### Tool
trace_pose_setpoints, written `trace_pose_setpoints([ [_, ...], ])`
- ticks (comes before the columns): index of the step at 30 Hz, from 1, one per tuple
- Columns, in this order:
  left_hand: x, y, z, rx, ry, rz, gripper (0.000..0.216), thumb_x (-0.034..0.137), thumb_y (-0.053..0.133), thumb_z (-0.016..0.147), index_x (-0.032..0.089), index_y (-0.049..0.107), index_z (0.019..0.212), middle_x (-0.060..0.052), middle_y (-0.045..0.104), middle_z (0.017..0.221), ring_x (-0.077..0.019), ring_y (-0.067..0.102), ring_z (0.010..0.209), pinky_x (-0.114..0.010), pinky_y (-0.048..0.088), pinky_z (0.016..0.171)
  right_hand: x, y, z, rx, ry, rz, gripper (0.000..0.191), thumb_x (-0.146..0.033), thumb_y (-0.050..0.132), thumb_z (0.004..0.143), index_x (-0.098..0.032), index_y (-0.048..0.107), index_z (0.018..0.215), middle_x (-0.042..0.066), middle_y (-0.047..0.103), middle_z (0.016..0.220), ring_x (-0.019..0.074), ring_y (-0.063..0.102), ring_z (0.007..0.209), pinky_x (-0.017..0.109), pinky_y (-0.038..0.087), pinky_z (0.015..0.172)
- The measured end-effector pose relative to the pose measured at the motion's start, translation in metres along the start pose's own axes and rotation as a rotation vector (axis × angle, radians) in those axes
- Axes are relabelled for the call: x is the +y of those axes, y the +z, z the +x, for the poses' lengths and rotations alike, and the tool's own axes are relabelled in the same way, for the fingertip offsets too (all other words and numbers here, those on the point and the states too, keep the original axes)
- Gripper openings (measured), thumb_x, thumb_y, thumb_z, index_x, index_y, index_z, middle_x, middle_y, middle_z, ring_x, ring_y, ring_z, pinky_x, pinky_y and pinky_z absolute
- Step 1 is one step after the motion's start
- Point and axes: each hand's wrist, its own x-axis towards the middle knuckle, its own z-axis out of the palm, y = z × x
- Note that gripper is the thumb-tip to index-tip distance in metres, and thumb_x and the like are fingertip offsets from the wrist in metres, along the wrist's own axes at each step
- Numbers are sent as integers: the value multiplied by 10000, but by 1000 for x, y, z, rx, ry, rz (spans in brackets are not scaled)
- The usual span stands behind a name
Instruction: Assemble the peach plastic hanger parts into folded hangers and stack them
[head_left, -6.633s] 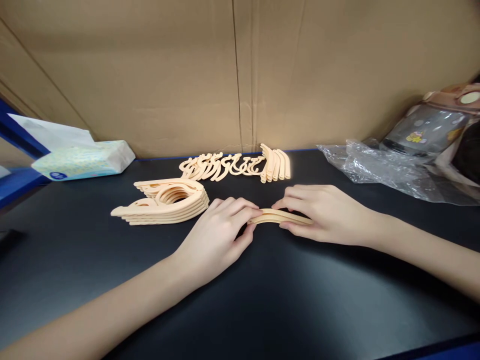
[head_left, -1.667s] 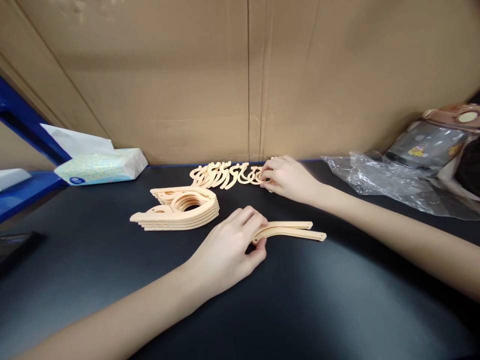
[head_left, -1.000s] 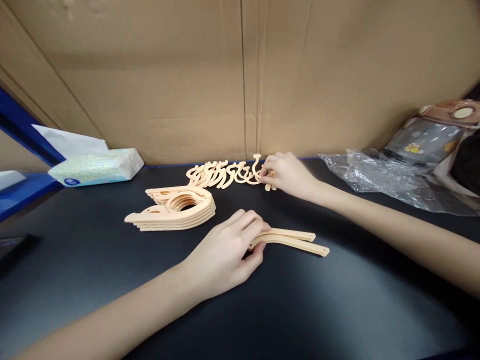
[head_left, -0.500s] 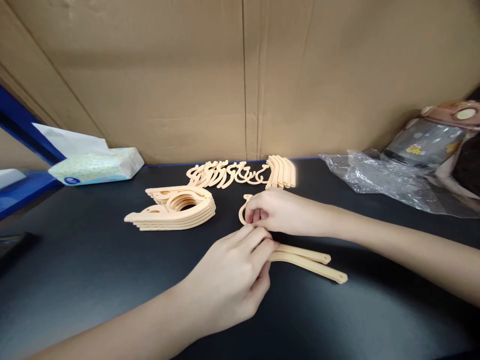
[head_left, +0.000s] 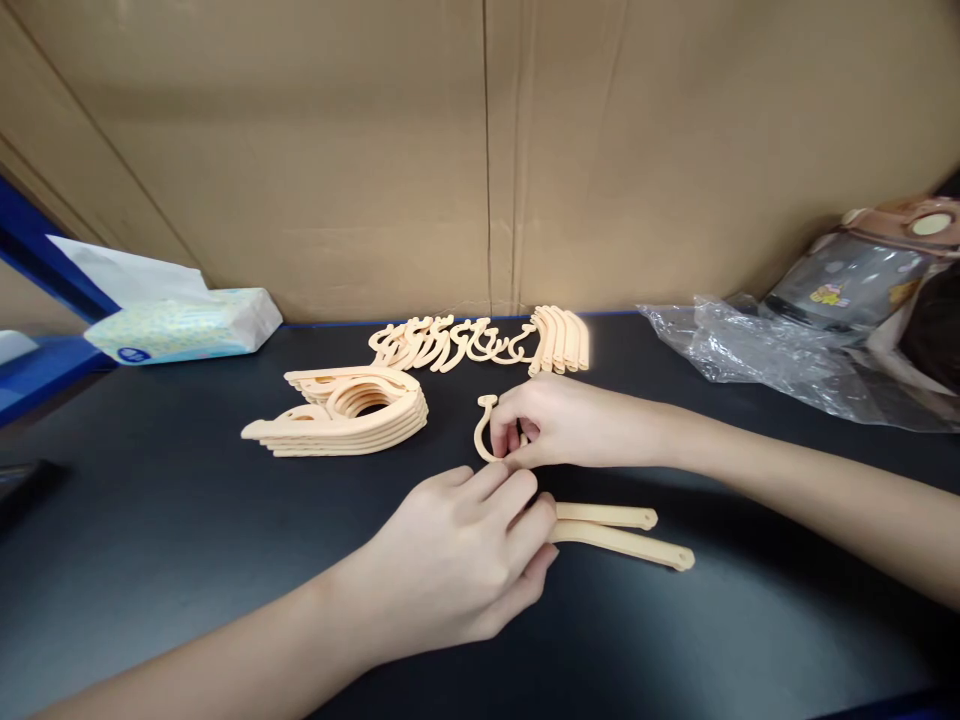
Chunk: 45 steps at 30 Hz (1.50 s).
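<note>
Head view, mid-frame: holding hanger arms (head_left: 622, 545) in curled left hand (head_left: 465, 555), hook (head_left: 479, 432) in curled right hand (head_left: 551, 418); likely joining, needing neat lining-up.

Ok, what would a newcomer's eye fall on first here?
Likely the left hand, gripping two pale strips, and the right hand just beyond it, holding a pale hook, both mid-picture. Next, the neat stack of pale pieces further back to the left, then the crumpled clear plastic at the back right.
</note>
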Motion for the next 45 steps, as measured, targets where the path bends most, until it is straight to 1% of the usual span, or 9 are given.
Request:
trace_pose_setpoints([
  [6, -2, 2, -7, -16, -101, -46, 207, 305, 544, 886, 144, 616, 996, -39, 640, 848, -193, 608, 685, -323, 453, 519, 0, -2, -18, 45, -38, 46, 118, -101, 578, 849, -158, 680, 867, -4, 647, 822, 90, 571, 684, 199, 416, 613],
  [9, -4, 2, -11, -18, -184, -137, 145, 299, 558, 880, 168, 588, 934, -20, 618, 808, -174, 590, 674, -289, 436, 524, 0, -6, -39, 15, -22, 61, 144, -299, 596, 907, -177, 670, 886, -2, 633, 834, 104, 560, 703, 220, 424, 629],
  [11, -5, 2, -13, -29, -246, -204, 108, 295, 557, 877, 188, 562, 866, -1, 587, 765, -160, 567, 652, -268, 406, 509, 0, -8, -55, -51, 27, 41, 219, -384, 708, 816, -197, 648, 914, -18, 626, 851, 111, 552, 724, 221, 424, 629],
  [14, -7, 3, -14, -49, -319, -278, 85, 287, 559, 871, 204, 543, 857, 18, 570, 762, -147, 548, 652, -256, 378, 510, -2, -8, -74, -86, 161, -38, 459, -479, 824, 642, -246, 627, 986, -46, 597, 842, 123, 547, 724, 227, 398, 585],
  [17, -9, 3, -13, -81, -350, -317, 64, 273, 548, 878, 211, 545, 863, 23, 568, 786, -142, 545, 680, -255, 379, 532, -1, -5, -84, -123, 208, -42, 380, -490, 756, 728, -256, 632, 1000, -48, 583, 851, 117, 537, 704, 234, 377, 586],
  [20, -10, 1, -12, -107, -347, -332, 57, 266, 538, 887, 216, 564, 895, 22, 568, 808, -140, 544, 696, -262, 393, 563, 1, -1, -86, -110, 216, -35, 295, -490, 699, 795, -252, 644, 960, -47, 566, 825, 111, 529, 702, 232, 364, 599],
  [28, -12, -1, -13, -116, -308, -350, 96, 217, 544, 866, 226, 582, 954, 24, 584, 843, -136, 550, 716, -263, 399, 587, 5, 5, -87, -50, 177, -45, 287, -479, 684, 817, -210, 585, 798, -56, 519, 742, 93, 482, 639, 219, 344, 590],
  [40, -14, -4, -14, -97, -226, -289, 168, 249, 551, 887, 203, 553, 1049, 4, 612, 899, -151, 569, 739, -267, 425, 588, 3, 4, -87, -56, 203, -54, 326, -533, 665, 815, -220, 578, 814, -57, 516, 749, 96, 481, 640, 226, 346, 590],
  [45, -14, -5, -14, -90, -218, -264, 262, 360, 596, 878, 198, 550, 1078, -5, 626, 910, -162, 600, 758, -266, 440, 589, 3, 2, -88, -58, 188, -41, 370, -584, 619, 831, -216, 592, 844, -45, 530, 767, 103, 492, 647, 232, 358, 596],
])
